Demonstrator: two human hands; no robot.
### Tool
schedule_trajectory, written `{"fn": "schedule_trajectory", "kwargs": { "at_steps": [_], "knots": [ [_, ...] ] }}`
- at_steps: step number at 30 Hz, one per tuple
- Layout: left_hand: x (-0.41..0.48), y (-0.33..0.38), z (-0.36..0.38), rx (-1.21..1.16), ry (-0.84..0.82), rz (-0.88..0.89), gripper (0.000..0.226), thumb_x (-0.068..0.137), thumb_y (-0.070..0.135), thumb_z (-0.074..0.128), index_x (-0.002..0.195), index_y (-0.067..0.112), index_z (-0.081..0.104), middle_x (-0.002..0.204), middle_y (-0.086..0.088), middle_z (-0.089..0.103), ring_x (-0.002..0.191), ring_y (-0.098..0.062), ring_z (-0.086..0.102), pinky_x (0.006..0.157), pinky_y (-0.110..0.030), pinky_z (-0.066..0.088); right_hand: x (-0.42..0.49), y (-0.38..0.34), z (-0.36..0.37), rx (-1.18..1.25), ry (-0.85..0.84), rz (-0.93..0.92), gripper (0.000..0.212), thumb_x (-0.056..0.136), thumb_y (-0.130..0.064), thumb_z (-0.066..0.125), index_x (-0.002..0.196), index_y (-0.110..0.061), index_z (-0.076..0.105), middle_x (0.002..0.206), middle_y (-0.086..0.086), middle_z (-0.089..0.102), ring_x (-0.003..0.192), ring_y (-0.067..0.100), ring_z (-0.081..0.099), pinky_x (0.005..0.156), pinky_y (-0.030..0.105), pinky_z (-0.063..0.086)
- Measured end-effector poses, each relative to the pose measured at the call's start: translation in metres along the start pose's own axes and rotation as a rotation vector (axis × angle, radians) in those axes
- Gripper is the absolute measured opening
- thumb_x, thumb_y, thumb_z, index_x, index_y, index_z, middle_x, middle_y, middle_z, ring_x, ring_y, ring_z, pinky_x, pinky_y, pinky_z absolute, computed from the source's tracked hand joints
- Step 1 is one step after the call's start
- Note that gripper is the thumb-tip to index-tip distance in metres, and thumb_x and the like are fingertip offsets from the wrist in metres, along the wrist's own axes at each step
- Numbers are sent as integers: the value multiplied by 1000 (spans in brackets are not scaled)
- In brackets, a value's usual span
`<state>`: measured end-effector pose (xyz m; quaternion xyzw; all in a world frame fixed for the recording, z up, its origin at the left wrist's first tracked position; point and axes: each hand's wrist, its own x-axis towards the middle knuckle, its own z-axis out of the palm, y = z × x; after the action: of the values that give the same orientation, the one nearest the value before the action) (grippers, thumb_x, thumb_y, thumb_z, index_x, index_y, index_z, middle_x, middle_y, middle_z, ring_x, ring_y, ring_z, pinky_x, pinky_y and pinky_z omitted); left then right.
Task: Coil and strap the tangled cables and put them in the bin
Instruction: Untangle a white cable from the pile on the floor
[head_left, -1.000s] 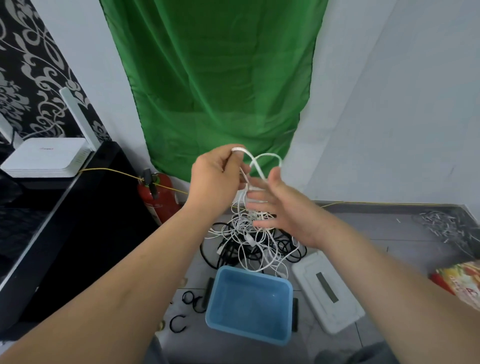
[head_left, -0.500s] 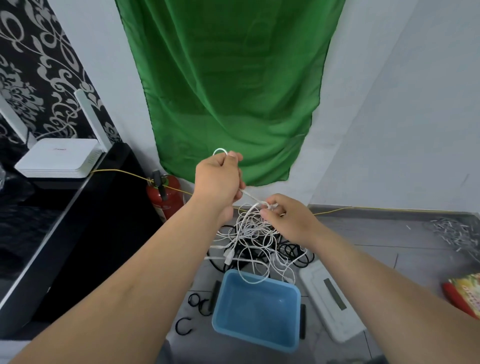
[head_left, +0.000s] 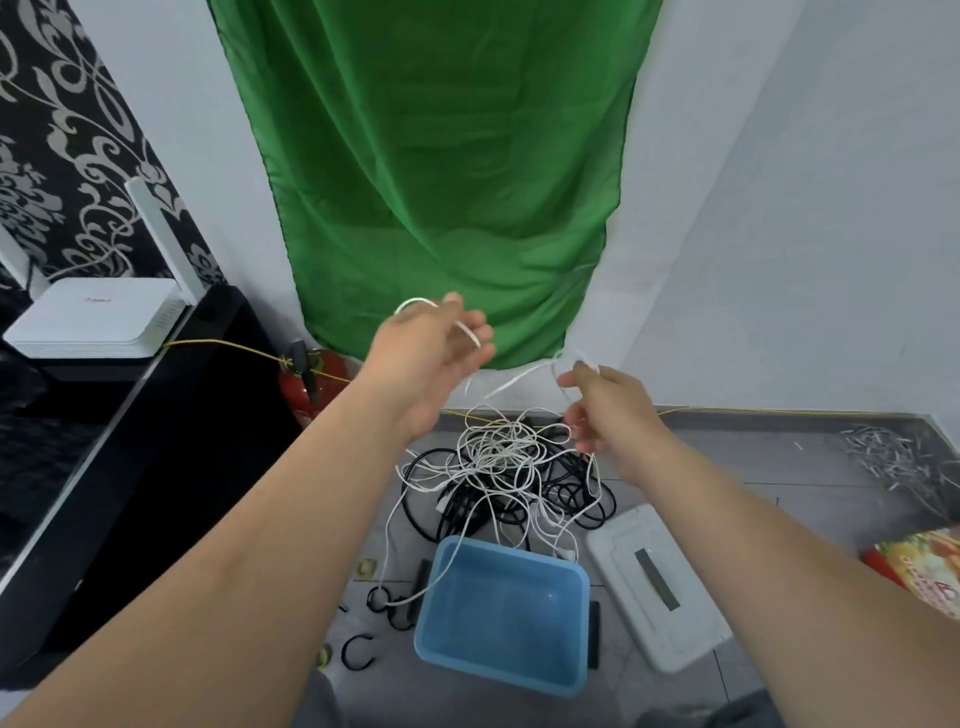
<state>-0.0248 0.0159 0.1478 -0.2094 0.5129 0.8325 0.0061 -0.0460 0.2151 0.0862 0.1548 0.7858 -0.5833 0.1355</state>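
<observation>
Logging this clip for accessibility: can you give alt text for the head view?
Both hands, left hand and right hand, lift a white cable from a tangle with black cables on a grey floor. An empty blue bin sits below.

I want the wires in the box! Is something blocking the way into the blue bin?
Nothing covers the blue bin; its lid lies beside it. But the white cable remains tangled with black cables.

Both forearms are bare from elbow to wrist, with no sleeve in view. The left hand (head_left: 431, 358) at 11 o'clock and the right hand (head_left: 605, 410) at 1 o'clock are ungloved.
</observation>
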Motion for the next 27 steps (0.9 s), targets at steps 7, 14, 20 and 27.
{"fn": "schedule_trajectory", "kwargs": {
  "at_steps": [7, 14, 20, 27],
  "knots": [
    [0, -30, -2, 753, -127, -155, 30, 95, 48, 66, 104, 19, 68, 114, -8, 69, 103, -24, 70, 90, -44, 61, -16, -29, -13, -114, -148, -35, 52, 95, -52, 42, 83, -21, 83, 63, -4, 35, 58, 17, 32, 65, 35, 33],
    [-8, -43, 17, 740, -328, 74, 53, 93, 16, 71, 143, 24, 54, 134, 10, 60, 100, -19, 74, 83, -38, 63, -31, -31, -26, 141, -364, -41, 74, 99, -62, 44, 57, -6, 68, 54, 4, 33, 51, 18, 30, 59, 32, 36],
    [-14, -47, 37, 324, -422, -43, 51, 101, 20, 60, 148, 30, 43, 133, -3, 67, 102, -21, 70, 69, -35, 48, -37, -27, -35, 69, -529, -18, 85, 99, -71, 30, 54, -7, 62, 52, 7, 43, 51, 17, 34, 61, 31, 41],
    [-5, -35, 33, 91, -368, -27, 25, 101, 6, 55, 121, 13, 68, 88, -3, 65, 80, -19, 57, 73, -33, 47, -32, -22, -28, 185, -659, 41, 71, 105, -60, 28, 112, -11, 78, 62, -1, 26, 53, 15, 25, 62, 33, 42]
  ]
}}
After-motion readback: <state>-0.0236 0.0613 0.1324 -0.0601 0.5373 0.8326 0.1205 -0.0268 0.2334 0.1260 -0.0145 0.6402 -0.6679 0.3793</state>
